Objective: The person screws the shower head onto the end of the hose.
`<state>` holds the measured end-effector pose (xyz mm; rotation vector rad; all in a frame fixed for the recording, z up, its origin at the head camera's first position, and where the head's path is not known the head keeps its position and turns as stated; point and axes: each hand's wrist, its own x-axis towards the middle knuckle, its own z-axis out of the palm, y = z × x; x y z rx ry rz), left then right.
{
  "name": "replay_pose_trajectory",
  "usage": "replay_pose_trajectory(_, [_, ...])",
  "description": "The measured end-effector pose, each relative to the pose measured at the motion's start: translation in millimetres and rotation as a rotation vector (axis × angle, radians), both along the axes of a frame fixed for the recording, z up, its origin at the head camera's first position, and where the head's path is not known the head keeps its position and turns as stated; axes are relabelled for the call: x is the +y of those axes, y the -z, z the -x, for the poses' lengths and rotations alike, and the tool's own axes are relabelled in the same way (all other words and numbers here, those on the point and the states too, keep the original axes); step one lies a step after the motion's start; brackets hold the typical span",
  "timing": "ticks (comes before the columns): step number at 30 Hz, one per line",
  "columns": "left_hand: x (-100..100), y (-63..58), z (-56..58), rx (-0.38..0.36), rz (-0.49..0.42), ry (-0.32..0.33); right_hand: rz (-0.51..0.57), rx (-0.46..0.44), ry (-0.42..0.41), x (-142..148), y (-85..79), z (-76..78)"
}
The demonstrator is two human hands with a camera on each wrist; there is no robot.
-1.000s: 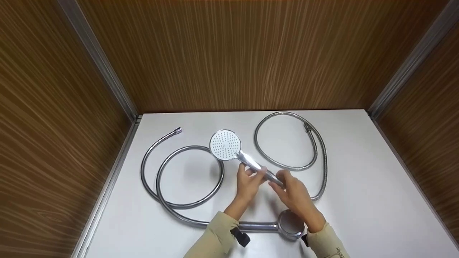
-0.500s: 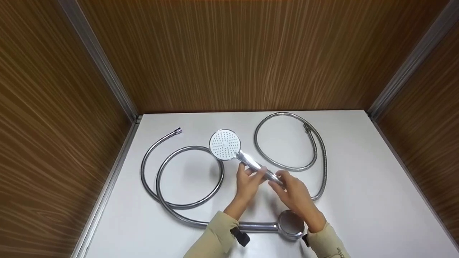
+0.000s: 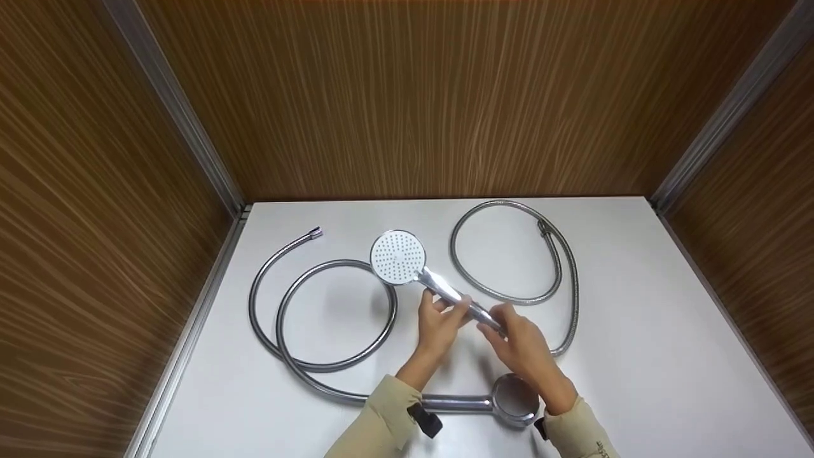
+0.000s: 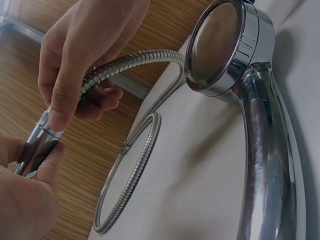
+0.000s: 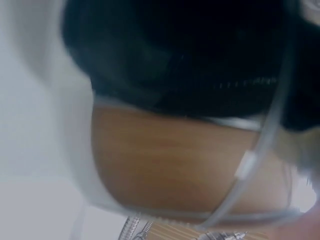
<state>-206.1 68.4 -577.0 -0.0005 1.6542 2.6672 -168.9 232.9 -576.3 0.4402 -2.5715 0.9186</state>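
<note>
A hand shower (image 3: 398, 257) with a white, dotted face is held above the table, its chrome handle slanting down to the right. My left hand (image 3: 439, 327) grips the handle near its middle. At the handle's lower end my right hand (image 3: 524, 343) pinches the end of a metal shower hose (image 4: 135, 61). In the left wrist view, the right thumb lies by the joint where hose and handle meet; whether they are screwed together I cannot tell. From the right hand the hose runs down to a loop on the table.
Below my wrists lies a second chrome hand shower (image 3: 458, 403), joined to another looped hose (image 3: 252, 305) on the left. The white table (image 3: 636, 286) is bounded by wood-grain panels (image 3: 407, 102). The right wrist view is mostly blurred by a close chrome-rimmed surface (image 5: 165, 155).
</note>
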Motion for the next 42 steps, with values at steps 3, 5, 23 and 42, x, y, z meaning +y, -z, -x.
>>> replay_pose_trajectory(3, [-0.1,-0.2,0.1,-0.006,0.0,0.001,0.004,0.004,-0.001,-0.1,0.6,-0.4])
replay_pose_trajectory(5, [0.0,-0.2,0.3,-0.008,-0.003,0.0,0.004,0.018,0.002,-0.4,0.6,-0.3])
replay_pose_trajectory(23, [-0.8,0.2,-0.5,0.0,0.005,0.011,0.0,0.047,-0.02,-1.0,0.8,-0.4])
replay_pose_trajectory(42, [-4.9,2.9,-0.5,0.002,0.0,0.032,-0.078,0.092,-0.025,-5.5,0.1,-2.1])
